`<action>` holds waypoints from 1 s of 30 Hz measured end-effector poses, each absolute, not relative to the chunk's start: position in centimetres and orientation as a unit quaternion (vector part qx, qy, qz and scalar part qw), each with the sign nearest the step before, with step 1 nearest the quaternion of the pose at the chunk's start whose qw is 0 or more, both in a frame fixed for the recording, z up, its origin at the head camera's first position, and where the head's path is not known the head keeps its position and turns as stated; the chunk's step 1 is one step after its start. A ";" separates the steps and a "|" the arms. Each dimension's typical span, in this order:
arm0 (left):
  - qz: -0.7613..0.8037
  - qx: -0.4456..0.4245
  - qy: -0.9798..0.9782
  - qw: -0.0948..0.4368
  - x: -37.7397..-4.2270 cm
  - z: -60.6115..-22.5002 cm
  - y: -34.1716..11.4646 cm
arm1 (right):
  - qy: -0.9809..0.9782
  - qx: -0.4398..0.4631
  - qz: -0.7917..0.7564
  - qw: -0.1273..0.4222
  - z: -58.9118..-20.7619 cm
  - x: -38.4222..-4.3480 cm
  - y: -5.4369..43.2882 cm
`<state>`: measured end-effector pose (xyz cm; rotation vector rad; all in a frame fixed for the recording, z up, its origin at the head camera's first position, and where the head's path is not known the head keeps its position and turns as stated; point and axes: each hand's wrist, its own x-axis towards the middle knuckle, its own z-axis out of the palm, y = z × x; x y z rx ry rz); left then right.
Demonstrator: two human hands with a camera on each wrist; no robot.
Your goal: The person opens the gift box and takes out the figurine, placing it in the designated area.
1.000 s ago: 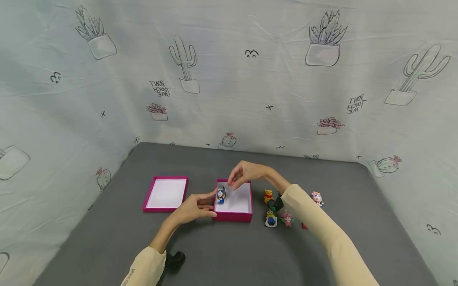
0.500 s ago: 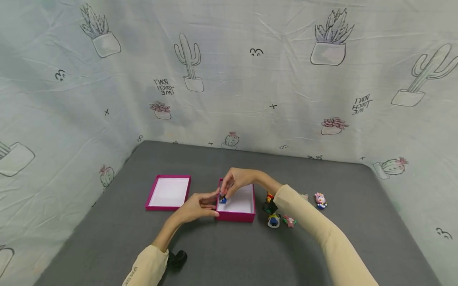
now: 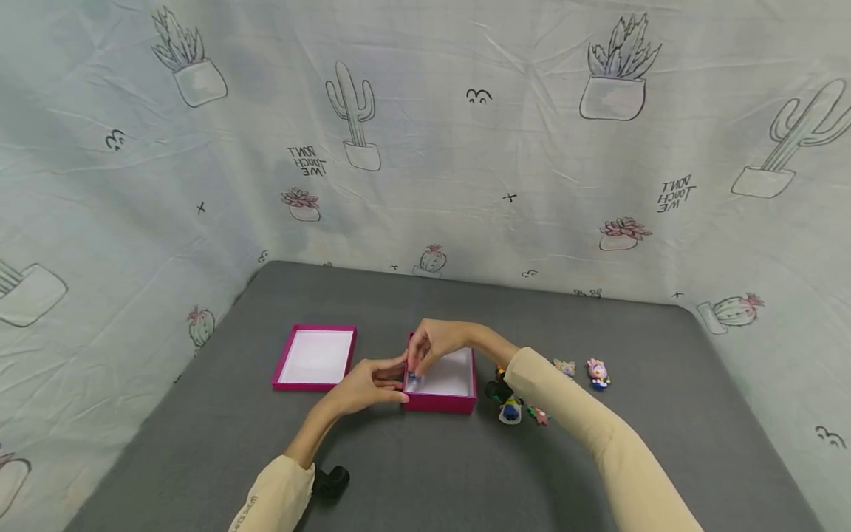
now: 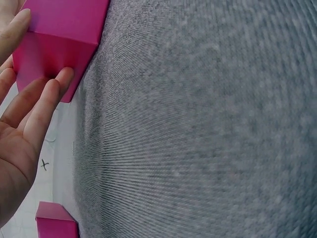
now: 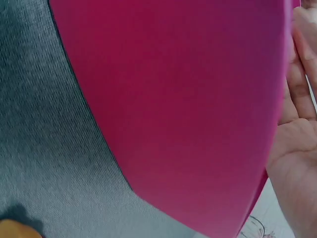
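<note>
An uncovered pink box [image 3: 439, 403] with a white inside stands mid-table. My left hand [image 3: 366, 384] holds it at its left side, thumb by the front corner and fingers along the left wall; the left wrist view shows those fingertips [image 4: 64, 76] on the pink side. Inside the box, at the left, my right hand [image 3: 435, 340] reaches down and pinches a small figurine [image 3: 414, 377]. Only a bit of blue shows of it; the fingers cover the rest. In the right wrist view, the box wall hides part of the right hand [image 5: 297, 139].
The pink-rimmed lid [image 3: 322, 357] lies left of the box, white side up. On the right are several figurines: a dark green one [image 3: 495, 390], one with blue [image 3: 510, 411], a pink one [image 3: 540, 416], a greyish one [image 3: 565, 366] and a pink-and-white one [image 3: 598, 373].
My right hand has moved from above the box's back part left and down onto the figurine, which it now covers. The left hand stays on the box; the view has shifted slightly.
</note>
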<state>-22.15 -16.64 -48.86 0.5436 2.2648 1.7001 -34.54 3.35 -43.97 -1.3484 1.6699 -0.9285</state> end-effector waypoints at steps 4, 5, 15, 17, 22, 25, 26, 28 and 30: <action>0.578 0.181 0.785 0.133 -22.1 -48.8 -16.5 | 0.675 -0.534 -0.364 0.355 -43.9 -34.6 4.0; 0.575 0.181 0.787 0.133 -22.1 -48.8 -16.5 | 0.679 -0.536 -0.364 0.345 -43.8 -34.6 4.2; 0.584 0.179 0.780 0.135 -22.1 -48.7 -16.6 | 0.701 -0.520 -0.368 0.321 -44.1 -34.8 5.6; 0.584 0.179 0.780 0.135 -22.1 -48.6 -16.6 | 0.701 -0.515 -0.371 0.324 -44.4 -34.8 5.7; 0.578 0.181 0.785 0.129 -22.1 -48.6 -16.7 | 0.677 -0.532 -0.386 0.332 -44.7 -34.3 5.5; 0.574 0.187 0.787 0.125 -22.1 -48.6 -16.7 | 0.653 -0.553 -0.392 0.339 -44.8 -33.6 5.1; 0.573 0.190 0.788 0.124 -22.1 -48.7 -16.7 | 0.643 -0.559 -0.395 0.343 -44.8 -33.4 4.9; 0.571 0.195 0.788 0.121 -22.1 -48.7 -16.7 | 0.626 -0.567 -0.402 0.353 -44.7 -32.8 4.5; 0.568 0.201 0.789 0.119 -22.1 -48.8 -16.6 | 0.619 -0.567 -0.405 0.364 -44.7 -32.3 4.0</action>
